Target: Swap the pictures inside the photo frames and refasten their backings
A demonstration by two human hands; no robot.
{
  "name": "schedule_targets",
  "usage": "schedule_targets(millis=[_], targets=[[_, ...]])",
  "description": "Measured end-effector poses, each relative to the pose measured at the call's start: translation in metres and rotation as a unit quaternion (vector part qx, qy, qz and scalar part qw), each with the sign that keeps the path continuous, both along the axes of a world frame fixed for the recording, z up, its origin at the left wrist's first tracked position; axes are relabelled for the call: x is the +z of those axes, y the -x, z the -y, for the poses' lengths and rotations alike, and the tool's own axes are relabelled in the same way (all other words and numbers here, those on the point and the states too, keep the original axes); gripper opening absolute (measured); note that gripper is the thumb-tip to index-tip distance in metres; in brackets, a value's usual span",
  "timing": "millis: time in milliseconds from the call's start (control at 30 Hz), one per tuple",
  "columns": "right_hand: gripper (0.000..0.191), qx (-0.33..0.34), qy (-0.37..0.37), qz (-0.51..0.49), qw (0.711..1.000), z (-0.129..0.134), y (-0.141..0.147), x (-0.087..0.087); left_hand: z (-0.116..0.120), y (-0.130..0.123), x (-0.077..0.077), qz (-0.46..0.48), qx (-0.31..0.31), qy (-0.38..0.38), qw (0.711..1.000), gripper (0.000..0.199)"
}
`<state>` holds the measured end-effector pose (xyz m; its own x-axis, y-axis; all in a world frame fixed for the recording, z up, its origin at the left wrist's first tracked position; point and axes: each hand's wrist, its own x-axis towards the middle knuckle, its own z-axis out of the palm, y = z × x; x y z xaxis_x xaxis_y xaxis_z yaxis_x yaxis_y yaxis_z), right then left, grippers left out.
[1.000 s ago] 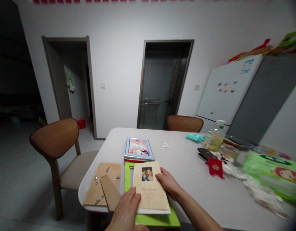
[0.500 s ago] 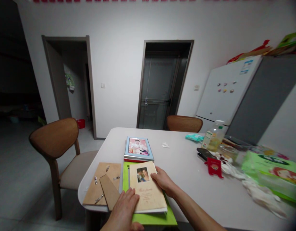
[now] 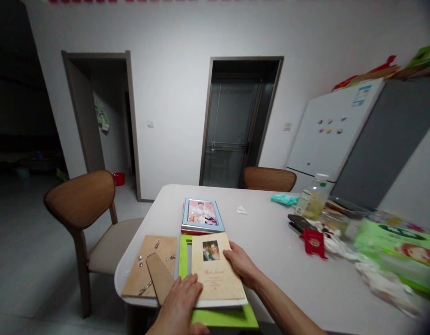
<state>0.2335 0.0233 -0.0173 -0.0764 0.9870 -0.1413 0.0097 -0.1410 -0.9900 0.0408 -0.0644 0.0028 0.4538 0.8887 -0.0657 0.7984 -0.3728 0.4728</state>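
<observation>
A cream printed sheet (image 3: 218, 279) with a small photo of two people lies over a lime-green picture frame (image 3: 183, 270), with a white edge showing beneath it. My right hand (image 3: 241, 263) grips the sheet's right edge, thumb on top and the other fingers hidden underneath. My left hand (image 3: 183, 298) rests at the lower left, fingers stretched out over the frame's left side and reaching the sheet's edge; it holds nothing. To the left lies a brown frame backing board (image 3: 157, 260) with metal clips and a stand leg.
Behind the green frame lies a blue-edged framed photo (image 3: 203, 214) on something red. On the table's right are a plastic bottle (image 3: 311, 197), a dark phone-like object (image 3: 300, 224), a red packet (image 3: 314, 243), crumpled tissues and a green tissue pack (image 3: 396, 251). A chair (image 3: 80, 200) stands left.
The cream sheet has shifted slightly to the right with my right hand, baring more of the green frame's left inner edge. My left hand stays nearly in place.
</observation>
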Motion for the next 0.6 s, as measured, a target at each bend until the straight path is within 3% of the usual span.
schedule_targets(millis=[167, 300, 433, 600], targets=[[0.050, 0.082, 0.007, 0.030, 0.996, -0.0002, 0.0013, 0.0020, 0.0018, 0.0018, 0.0052, -0.007, -0.002, 0.015, 1.000, 0.073], [0.041, 0.083, -0.032, 0.167, 0.982, -0.0035, 0.0064, 0.0037, 0.0024, 0.0047, 0.0047, 0.001, -0.003, 0.006, 1.000, 0.072], [0.028, 0.031, -0.123, 0.389, 0.912, -0.0058, 0.0061, 0.0032, 0.0020, 0.0065, 0.0041, 0.004, -0.014, 0.003, 1.000, 0.069], [0.032, 0.012, -0.120, 0.543, 0.831, 0.0000, 0.0051, 0.0047, 0.0026, 0.0054, 0.0063, -0.003, -0.015, 0.000, 1.000, 0.064]])
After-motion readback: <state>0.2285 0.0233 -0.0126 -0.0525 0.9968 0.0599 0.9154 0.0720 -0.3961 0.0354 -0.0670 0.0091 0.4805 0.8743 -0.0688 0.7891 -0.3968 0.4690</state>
